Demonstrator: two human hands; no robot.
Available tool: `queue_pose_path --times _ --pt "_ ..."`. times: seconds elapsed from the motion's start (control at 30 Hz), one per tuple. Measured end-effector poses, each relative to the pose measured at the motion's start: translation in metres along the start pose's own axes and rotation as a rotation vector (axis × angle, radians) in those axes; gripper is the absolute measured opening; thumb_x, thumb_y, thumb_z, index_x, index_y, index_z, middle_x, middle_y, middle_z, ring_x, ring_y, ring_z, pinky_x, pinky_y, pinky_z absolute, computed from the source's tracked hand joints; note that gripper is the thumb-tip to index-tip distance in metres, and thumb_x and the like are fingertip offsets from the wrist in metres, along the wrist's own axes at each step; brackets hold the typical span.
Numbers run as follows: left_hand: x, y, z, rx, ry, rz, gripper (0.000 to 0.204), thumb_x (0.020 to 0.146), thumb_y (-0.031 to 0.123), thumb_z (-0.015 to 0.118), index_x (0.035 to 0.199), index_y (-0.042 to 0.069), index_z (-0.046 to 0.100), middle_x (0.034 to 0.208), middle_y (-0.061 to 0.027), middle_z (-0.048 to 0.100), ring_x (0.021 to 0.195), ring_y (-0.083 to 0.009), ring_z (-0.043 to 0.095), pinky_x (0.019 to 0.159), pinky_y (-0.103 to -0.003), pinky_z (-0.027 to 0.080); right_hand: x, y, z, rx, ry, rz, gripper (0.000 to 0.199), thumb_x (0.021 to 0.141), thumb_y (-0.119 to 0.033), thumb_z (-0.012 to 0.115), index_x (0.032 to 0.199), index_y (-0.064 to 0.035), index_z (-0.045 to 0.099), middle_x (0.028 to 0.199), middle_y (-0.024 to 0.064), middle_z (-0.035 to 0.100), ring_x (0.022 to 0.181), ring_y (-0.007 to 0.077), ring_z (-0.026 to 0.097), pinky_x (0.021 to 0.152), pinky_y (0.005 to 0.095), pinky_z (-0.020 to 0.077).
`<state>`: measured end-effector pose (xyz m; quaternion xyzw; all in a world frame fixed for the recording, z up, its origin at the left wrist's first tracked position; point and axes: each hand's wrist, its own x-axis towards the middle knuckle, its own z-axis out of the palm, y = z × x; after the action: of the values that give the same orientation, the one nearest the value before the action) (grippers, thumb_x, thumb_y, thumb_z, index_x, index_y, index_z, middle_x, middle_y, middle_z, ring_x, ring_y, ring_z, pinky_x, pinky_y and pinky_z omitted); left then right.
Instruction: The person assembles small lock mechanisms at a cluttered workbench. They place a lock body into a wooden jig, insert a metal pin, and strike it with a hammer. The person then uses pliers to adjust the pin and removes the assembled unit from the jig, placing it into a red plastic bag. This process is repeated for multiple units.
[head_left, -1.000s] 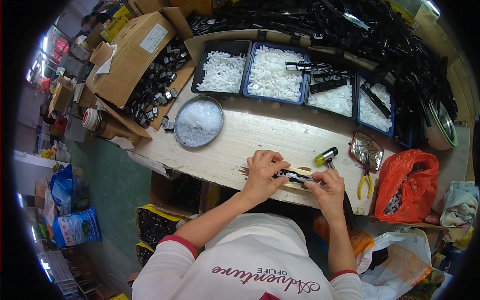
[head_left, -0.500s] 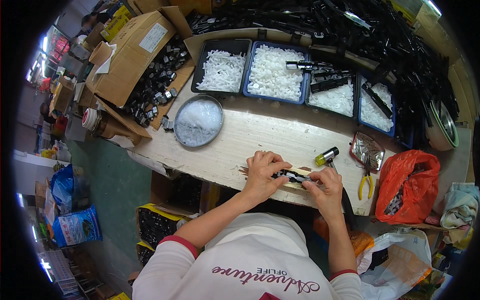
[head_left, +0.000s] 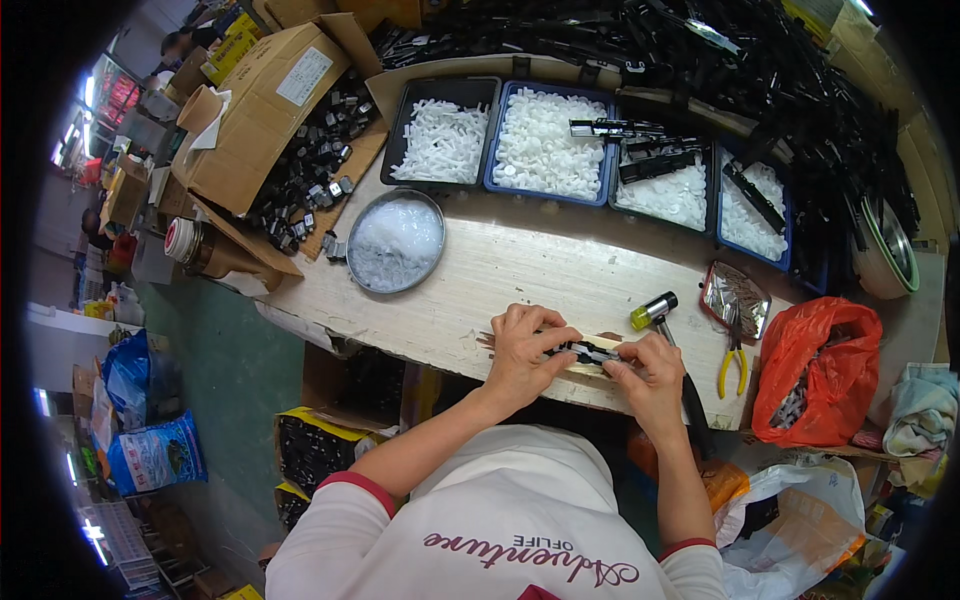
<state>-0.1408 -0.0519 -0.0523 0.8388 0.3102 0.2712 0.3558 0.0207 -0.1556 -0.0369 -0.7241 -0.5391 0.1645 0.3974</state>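
Note:
Between my hands, at the bench's near edge, lies a narrow black-and-grey slotted part (head_left: 582,350). My left hand (head_left: 527,350) is closed on its left end, with thumb and fingers around it. My right hand (head_left: 650,368) pinches the right end, thumb against the near side. Both ends of the part are covered by my fingers. A pale wooden strip (head_left: 585,368) shows under it. Just beyond my right hand rests a hammer with a yellow and black head (head_left: 654,311), its dark handle running under my right wrist.
Trays of small white plastic pieces (head_left: 550,146) line the back, with black rails (head_left: 720,90) heaped behind. A round dish (head_left: 397,243) with a whitish, glossy mass is at left, near a cardboard box (head_left: 262,115). Right are yellow-handled pliers (head_left: 733,370) and a red bag (head_left: 815,375).
Almost nothing differs. The part between my hands has tilted or turned very slightly, and both hands keep their grip at the same spot.

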Motion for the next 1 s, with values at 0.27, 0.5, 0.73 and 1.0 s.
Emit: queue_pose_path --times 0.27,0.5,0.73,1.0 --pt "0.000 0.001 0.000 0.004 -0.004 -0.011 0.020 0.069 0.016 0.070 0.089 0.014 0.067 0.096 0.0001 0.056 0.096 -0.0191 0.044 0.085 -0.036 0.025 0.000 0.001 0.001 0.051 -0.007 0.022 0.017 0.065 -0.011 0.072 0.076 -0.0051 0.061 0.070 0.0030 0.053 0.071 0.0198 0.051 0.068 0.0325 0.0302" --pt "-0.004 -0.002 0.002 0.026 0.043 0.086 0.013 0.068 0.012 0.071 0.080 0.015 0.069 0.096 -0.0010 0.056 0.097 -0.0196 0.045 0.084 -0.036 0.026 -0.001 0.004 0.000 0.013 -0.019 -0.004 0.017 0.066 -0.009 0.071 0.080 -0.0053 0.062 0.072 0.0030 0.054 0.072 0.0200 0.051 0.069 0.0326 0.0305" --pt "-0.004 -0.002 0.001 0.103 0.002 0.137 0.012 0.067 0.011 0.071 0.078 0.017 0.069 0.096 -0.0019 0.057 0.097 -0.0205 0.046 0.083 -0.037 0.026 0.004 0.002 -0.014 -0.282 -0.038 -0.333 0.024 0.063 0.000 0.065 0.086 -0.0053 0.062 0.080 0.0040 0.055 0.074 0.0202 0.051 0.073 0.0344 0.0340" --pt "-0.003 -0.003 0.000 0.086 -0.012 0.131 0.015 0.067 0.010 0.072 0.081 0.017 0.070 0.098 -0.0018 0.057 0.095 -0.0210 0.044 0.082 -0.036 0.026 -0.003 0.015 -0.016 -0.272 -0.036 -0.526 0.031 0.061 0.002 0.060 0.092 -0.0024 0.060 0.086 0.0050 0.056 0.076 0.0216 0.052 0.073 0.0360 0.0384"
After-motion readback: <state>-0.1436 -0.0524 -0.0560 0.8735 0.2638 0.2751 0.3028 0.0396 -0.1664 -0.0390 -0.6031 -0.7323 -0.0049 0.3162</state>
